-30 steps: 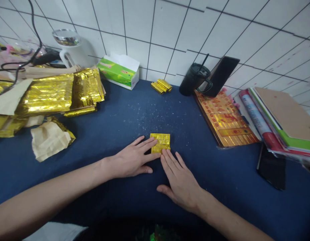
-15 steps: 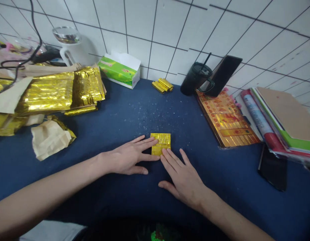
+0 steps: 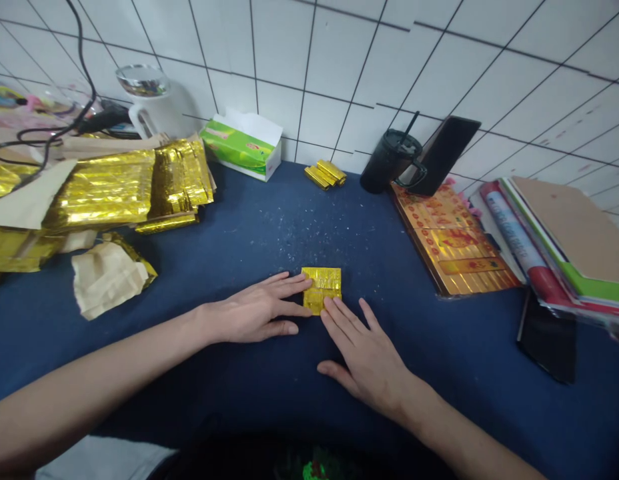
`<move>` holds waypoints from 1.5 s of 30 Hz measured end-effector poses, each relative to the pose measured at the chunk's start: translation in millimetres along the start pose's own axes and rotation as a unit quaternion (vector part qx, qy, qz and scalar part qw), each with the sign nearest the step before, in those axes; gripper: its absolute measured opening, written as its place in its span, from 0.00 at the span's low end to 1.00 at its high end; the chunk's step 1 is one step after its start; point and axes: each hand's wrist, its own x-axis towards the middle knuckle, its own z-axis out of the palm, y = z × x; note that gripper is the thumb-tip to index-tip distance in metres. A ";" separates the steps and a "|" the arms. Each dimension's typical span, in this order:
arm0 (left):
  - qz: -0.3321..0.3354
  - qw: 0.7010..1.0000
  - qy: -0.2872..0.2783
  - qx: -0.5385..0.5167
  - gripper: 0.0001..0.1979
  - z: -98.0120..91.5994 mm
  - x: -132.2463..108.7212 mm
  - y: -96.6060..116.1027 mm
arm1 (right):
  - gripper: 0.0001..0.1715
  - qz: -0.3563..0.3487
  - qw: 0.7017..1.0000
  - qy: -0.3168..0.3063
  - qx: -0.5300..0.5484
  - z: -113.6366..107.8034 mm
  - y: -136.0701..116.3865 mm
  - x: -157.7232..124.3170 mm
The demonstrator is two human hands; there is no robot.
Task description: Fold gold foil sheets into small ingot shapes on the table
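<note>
My open, flat left hand [image 3: 252,310] and right hand [image 3: 364,357] touch a folded gold-foil rectangle [image 3: 322,290]; few small gold-foil bars [image 3: 325,174] lie top centre, a large crinkled gold-foil pile [image 3: 134,187] upper left.

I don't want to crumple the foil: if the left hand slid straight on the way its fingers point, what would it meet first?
The folded gold foil packet: the left hand's fingers lie flat and point right, and their tips seem already at its left edge.

We read nothing for certain: red characters on the flat gold printed sheet [image 3: 452,240] and print on the green-and-white tissue box [image 3: 241,148] stay too small.
</note>
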 end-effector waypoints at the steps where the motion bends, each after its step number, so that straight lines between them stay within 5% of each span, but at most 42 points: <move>1: -0.001 1.000 0.002 0.004 0.20 0.5 0.1 0.5 | 0.33 0.001 1.000 -0.001 0.000 -0.5 0.1 -0.2; 21: 0.000 0.998 0.006 0.061 0.26 8.4 0.7 -3.2 | 0.31 0.003 0.998 0.007 0.056 -5.0 8.4 -1.1; 30: -0.002 0.992 0.023 0.121 0.28 8.4 3.0 5.6 | 0.28 0.095 0.995 0.013 -0.021 1.8 35.9 30.1; 39: -0.018 0.987 0.060 0.149 0.28 14.2 4.1 26.1 | 0.26 -0.017 0.999 -0.029 0.011 -7.1 65.4 58.9; 45: -0.021 0.991 0.015 0.130 0.32 21.3 1.6 25.7 | 0.26 -0.015 0.997 -0.032 0.062 -8.1 69.3 61.5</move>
